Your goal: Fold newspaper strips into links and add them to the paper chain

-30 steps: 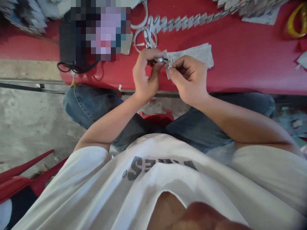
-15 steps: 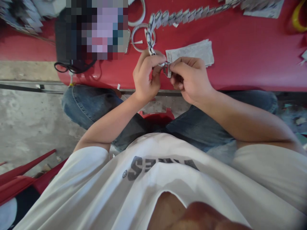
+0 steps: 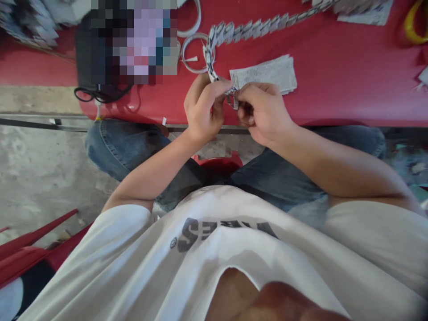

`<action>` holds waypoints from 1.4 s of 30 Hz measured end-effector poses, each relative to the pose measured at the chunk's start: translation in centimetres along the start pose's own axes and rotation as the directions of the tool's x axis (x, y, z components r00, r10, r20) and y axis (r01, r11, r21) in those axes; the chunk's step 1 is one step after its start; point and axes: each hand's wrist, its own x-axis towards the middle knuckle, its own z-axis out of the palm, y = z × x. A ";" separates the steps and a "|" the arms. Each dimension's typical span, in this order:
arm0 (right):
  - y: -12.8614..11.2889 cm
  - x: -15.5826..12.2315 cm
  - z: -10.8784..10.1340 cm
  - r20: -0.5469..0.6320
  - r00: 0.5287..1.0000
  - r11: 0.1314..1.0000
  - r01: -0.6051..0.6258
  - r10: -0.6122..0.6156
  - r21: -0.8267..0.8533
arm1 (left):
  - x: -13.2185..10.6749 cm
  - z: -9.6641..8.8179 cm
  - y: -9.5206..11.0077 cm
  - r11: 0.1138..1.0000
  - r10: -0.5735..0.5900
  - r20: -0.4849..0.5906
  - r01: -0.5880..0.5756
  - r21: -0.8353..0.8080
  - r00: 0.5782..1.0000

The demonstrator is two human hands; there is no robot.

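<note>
One view is recorded by a head-worn camera, from above and behind the hands, faced forward and steeply down. The white shirt (image 3: 187, 267) is covered at closest range, at six o'clock, its lettering (image 3: 227, 229) inverted. The left hand (image 3: 203, 109) is framed toward twelve o'clock and the right hand (image 3: 270, 111) toward one to two, at arm's reach. The red table (image 3: 341, 84) is cut by the upper frame edge; the concrete floor (image 3: 43, 165) is included at nine o'clock.
</note>
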 end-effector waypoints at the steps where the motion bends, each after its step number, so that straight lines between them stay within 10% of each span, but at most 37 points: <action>1: 0.0 0.0 0.0 -0.001 1.000 1.000 -0.005 0.005 0.004 | -0.1 0.1 0.3 0.999 -0.040 -0.009 0.040 -0.020 0.999; 6: 0.1 0.1 0.0 -0.003 1.000 1.000 -0.015 0.015 0.022 | -0.3 0.5 1.7 0.984 -0.163 -0.013 0.162 -0.069 0.987; 13: 0.1 0.1 -0.2 0.031 0.999 0.992 -0.045 0.042 0.114 | -0.1 0.3 -0.1 0.998 0.063 -0.001 -0.063 0.028 0.998; 22: -0.1 0.5 -0.9 0.089 0.972 0.949 -0.231 0.217 0.214 | -0.4 -0.4 -1.0 0.994 -0.072 -0.020 0.073 0.080 0.997; 34: -2.0 0.1 -1.6 0.119 0.967 0.967 -0.238 0.226 0.091 | 0.0 0.0 0.3 0.821 0.386 0.001 -0.344 0.456 0.923; 42: -2.1 -0.7 -1.1 0.135 0.978 0.982 -0.169 0.157 0.081 | -0.8 -0.5 -2.0 0.874 0.235 0.134 -0.269 0.404 0.963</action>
